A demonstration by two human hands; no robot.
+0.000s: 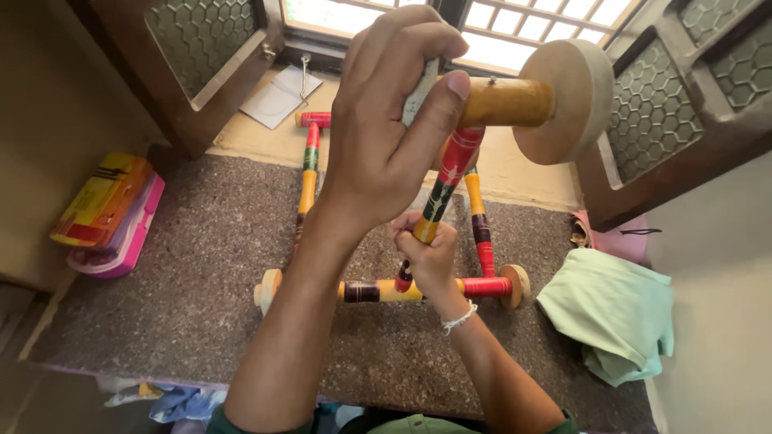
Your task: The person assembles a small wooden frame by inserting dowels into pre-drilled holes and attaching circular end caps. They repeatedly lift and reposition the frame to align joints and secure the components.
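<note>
Both hands grip a painted wooden toy frame (418, 289) standing on the speckled table (185, 281): left hand (386, 137) clamped on its top wheel axle (507, 100), right hand (430, 257) closed around the striped rod (450, 173).

Daylight pours in through the barred window (498, 20) at the top, where the panes are blown out to near white with no detail behind them. The speckled stone surface (201, 265) below is evenly and softly lit, with only faint shadows beside the painted wooden rods (310, 173). The left hand (394, 120), raised close to the lens, is sharp but darker on its near side. Wide-angle distortion bends the window shutters (683, 104) outward at the edges, and the lower corners fall dim.
</note>
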